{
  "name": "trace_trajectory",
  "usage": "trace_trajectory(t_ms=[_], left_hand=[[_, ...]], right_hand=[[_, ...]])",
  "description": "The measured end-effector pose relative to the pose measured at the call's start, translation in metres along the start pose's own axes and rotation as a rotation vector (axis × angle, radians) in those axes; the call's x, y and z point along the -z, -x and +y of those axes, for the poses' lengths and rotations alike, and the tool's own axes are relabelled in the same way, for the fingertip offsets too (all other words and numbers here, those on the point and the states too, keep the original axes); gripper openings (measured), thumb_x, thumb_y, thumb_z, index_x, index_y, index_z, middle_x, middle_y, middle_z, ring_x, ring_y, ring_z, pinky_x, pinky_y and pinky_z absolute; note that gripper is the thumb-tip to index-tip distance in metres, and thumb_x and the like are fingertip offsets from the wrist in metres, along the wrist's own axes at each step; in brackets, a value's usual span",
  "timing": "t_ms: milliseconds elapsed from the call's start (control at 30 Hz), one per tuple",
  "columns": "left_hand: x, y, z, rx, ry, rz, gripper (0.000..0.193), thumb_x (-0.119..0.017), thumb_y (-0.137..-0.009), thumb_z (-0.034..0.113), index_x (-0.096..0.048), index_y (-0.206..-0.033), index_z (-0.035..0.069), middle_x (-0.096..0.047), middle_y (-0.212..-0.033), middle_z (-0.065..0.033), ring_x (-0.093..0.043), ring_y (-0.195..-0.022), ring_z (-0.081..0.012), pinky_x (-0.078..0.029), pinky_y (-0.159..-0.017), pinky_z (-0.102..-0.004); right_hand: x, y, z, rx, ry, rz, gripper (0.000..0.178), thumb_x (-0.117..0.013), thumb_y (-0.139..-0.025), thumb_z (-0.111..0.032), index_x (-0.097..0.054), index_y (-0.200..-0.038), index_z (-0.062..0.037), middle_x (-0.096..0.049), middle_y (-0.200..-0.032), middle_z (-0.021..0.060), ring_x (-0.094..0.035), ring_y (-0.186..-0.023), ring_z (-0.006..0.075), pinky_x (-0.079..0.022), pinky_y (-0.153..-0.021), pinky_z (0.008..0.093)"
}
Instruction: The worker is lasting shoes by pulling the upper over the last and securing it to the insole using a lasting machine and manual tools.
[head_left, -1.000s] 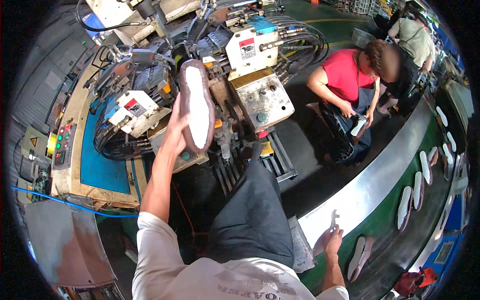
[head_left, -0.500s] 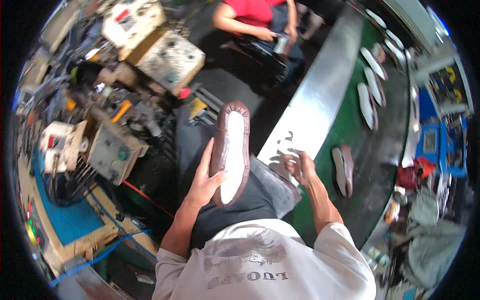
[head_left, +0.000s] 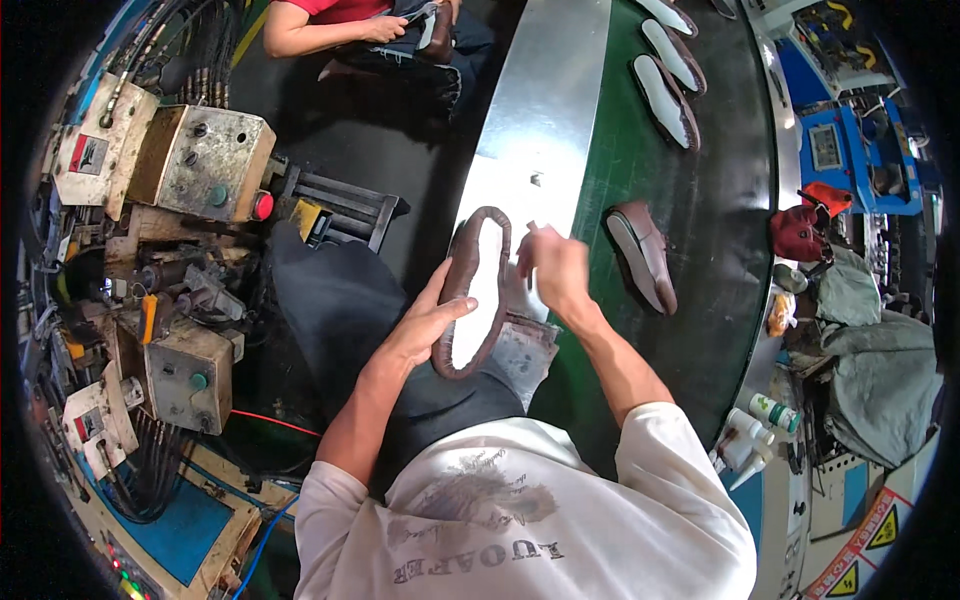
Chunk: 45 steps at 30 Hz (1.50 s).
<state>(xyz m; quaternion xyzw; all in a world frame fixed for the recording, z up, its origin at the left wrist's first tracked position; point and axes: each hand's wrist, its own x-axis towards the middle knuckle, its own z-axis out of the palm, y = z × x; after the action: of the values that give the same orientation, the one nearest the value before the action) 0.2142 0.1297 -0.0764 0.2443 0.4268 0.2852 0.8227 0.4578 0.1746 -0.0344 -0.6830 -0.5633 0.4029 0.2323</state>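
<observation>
My left hand [head_left: 425,325] is wrapped round a brown leather shoe [head_left: 482,285], held sole up over my lap with its white underside facing me. The thumb presses on that white underside, and the fingers are behind the shoe's left edge. Beside the shoe's upper right edge is my right hand [head_left: 558,268], above the shiny metal ledge [head_left: 545,95]. Its fingers are smeared by motion, so whether they hold anything is unclear. A worn grey pad [head_left: 527,360] lies by my right knee, partly behind the shoe.
To the right, a dark and green belt carries a brown shoe [head_left: 642,258] and several more farther up. Stained machine control boxes [head_left: 215,165] stand at left. A co-worker in red sits far left, holding a shoe. White bottles [head_left: 745,430] and grey cloth [head_left: 880,380] are at right.
The view has swung, shifting the surroundings. My right hand has come up from the ledge to the shoe's right side. My left hand keeps its hold on the shoe.
</observation>
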Motion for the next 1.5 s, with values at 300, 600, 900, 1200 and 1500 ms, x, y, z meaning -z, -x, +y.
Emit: trace_trajectory(t_ms=[300, 600, 900, 1200, 1500], left_hand=[[0.004, 0.003, 0.000, 0.028, 0.036, 0.035, 0.090, -0.072, -0.103, 0.004, -0.019, -0.177, 0.008, -0.044, -0.168, -0.0137, -0.046, -0.151, -0.0250, -0.038, -0.126, -0.0382], [0.003, 0.002, -0.002, 0.019, -0.056, 0.023, 0.095, -0.073, -0.104, 0.006, -0.013, -0.177, 0.007, -0.041, -0.169, -0.0149, -0.043, -0.153, -0.0245, -0.037, -0.126, -0.0382], [0.006, 0.000, -0.012, -0.046, -0.097, 0.046, 0.093, -0.073, -0.105, 0.007, -0.014, -0.177, 0.008, -0.045, -0.166, -0.0171, -0.050, -0.146, -0.0257, -0.042, -0.122, -0.0372], [-0.030, 0.049, 0.012, -0.284, -0.774, 0.294, 0.105, -0.079, -0.096, 0.010, -0.012, -0.176, 0.006, -0.043, -0.163, -0.0317, -0.052, -0.146, -0.0387, -0.045, -0.119, -0.0443], [-0.048, 0.142, 0.021, -0.693, -1.400, 0.424, 0.107, -0.089, -0.086, 0.013, -0.028, -0.173, 0.016, -0.037, -0.147, -0.0424, -0.053, -0.126, -0.0624, -0.053, -0.102, -0.0607]], right_hand=[[-0.008, -0.019, 0.015, 0.019, -0.237, 0.061, 0.054, -0.035, -0.120, -0.034, -0.066, -0.097, 0.0037, -0.070, -0.069, 0.0148, -0.071, -0.060, 0.0252, -0.057, -0.060, 0.0388], [-0.015, -0.027, 0.014, 0.141, 0.279, -0.104, 0.035, -0.049, -0.113, -0.023, -0.067, -0.103, 0.0047, -0.070, -0.083, 0.0309, -0.072, -0.084, 0.0523, -0.058, -0.071, 0.0562], [-0.032, -0.028, 0.063, 0.209, 0.507, 0.023, 0.020, -0.064, -0.099, -0.009, -0.053, -0.110, 0.0029, -0.071, -0.081, 0.0264, -0.075, -0.075, 0.0464, -0.058, -0.066, 0.0563], [-0.029, -0.026, 0.126, 0.163, 0.717, 0.014, 0.028, -0.069, -0.102, -0.023, -0.060, -0.117, -0.0012, -0.071, -0.109, 0.0232, -0.070, -0.106, 0.0458, -0.057, -0.085, 0.0571], [0.010, -0.013, -0.063, 0.116, -1.149, -0.756, 0.089, -0.075, -0.097, -0.053, -0.049, -0.160, 0.0049, -0.059, -0.156, 0.0214, -0.057, -0.145, 0.0336, -0.040, -0.126, 0.0490]])
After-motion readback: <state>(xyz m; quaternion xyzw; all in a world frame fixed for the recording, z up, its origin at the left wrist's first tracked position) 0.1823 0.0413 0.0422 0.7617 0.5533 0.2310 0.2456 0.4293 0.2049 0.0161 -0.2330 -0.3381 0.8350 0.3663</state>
